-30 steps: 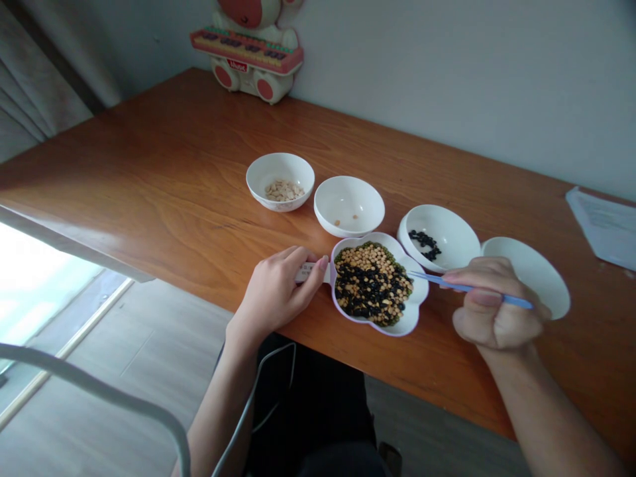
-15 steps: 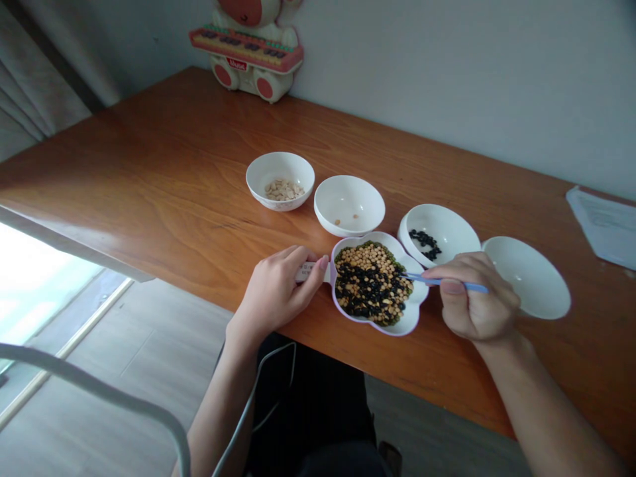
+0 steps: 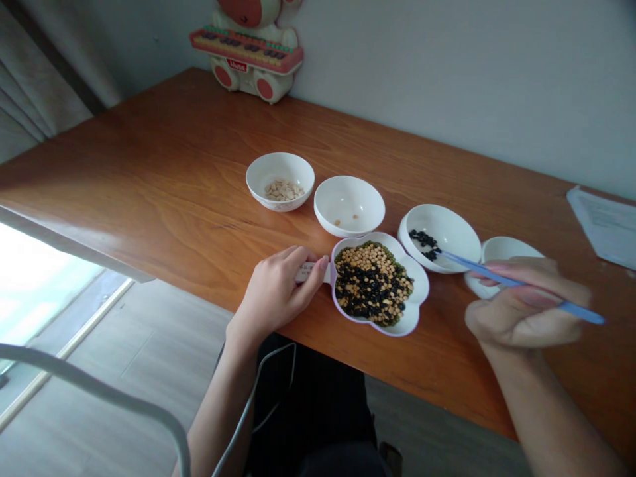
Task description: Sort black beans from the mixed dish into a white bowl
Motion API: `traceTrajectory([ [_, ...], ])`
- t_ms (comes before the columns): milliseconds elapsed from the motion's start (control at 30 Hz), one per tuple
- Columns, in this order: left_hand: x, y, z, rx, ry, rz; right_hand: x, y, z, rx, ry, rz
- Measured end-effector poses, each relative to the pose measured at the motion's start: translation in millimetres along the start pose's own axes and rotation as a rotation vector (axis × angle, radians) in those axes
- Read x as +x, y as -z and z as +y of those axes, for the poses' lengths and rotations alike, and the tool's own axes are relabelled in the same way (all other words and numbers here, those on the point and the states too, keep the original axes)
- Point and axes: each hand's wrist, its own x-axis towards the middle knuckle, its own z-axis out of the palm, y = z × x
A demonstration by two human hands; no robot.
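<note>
My left hand (image 3: pixel 281 289) is closed on the white handle of a scalloped dish (image 3: pixel 420 291) with a purple rim. Black beans (image 3: pixel 370 288), yellowish beans (image 3: pixel 375 254) and small green beans fill most of this dish. In my right hand (image 3: pixel 529 306) is a pair of slim blue tweezers (image 3: pixel 472 265), pinched between thumb and fingers. Their tips reach into a white bowl (image 3: pixel 460 232), close to a small heap of black beans (image 3: pixel 424 244). Whether a bean sits between the tips is too small to tell. Partly behind my right hand stands another white bowl (image 3: pixel 507 248).
Left of the black-bean bowl, a white bowl (image 3: pixel 350 195) holds a couple of yellowish beans. Further left, another bowl (image 3: pixel 281 162) contains pale flat seeds (image 3: pixel 284 190). A toy keyboard figure (image 3: pixel 248 53) stands at the back of the wooden table (image 3: pixel 149 172). Papers (image 3: pixel 603 225) lie far right.
My right hand has moved right with the tweezers; their tips went from the scalloped dish to the black-bean bowl. My left hand and the dish have stayed put.
</note>
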Motion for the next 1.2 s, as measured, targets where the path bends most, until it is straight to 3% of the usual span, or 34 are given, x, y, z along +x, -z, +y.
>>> traceTrajectory([
  [267, -0.3, 0.1, -0.9, 0.005, -0.011, 0.007, 0.9, -3.7, 15.2, 0.036, 0.088, 0.107],
  [500, 0.6, -0.2, 0.0, -0.007, -0.001, 0.000, 8.6, 1.7, 0.5, 0.056, 0.149, -0.192],
  [700, 0.9, -0.2, -0.9, 0.000, -0.009, 0.009, 14.9, 0.2, -7.1, 0.054, 0.082, -0.348],
  [1200, -0.6, -1.0, -2.5, 0.009, -0.017, 0.018, 7.6, -1.3, -6.4, 0.059, 0.027, -0.398],
])
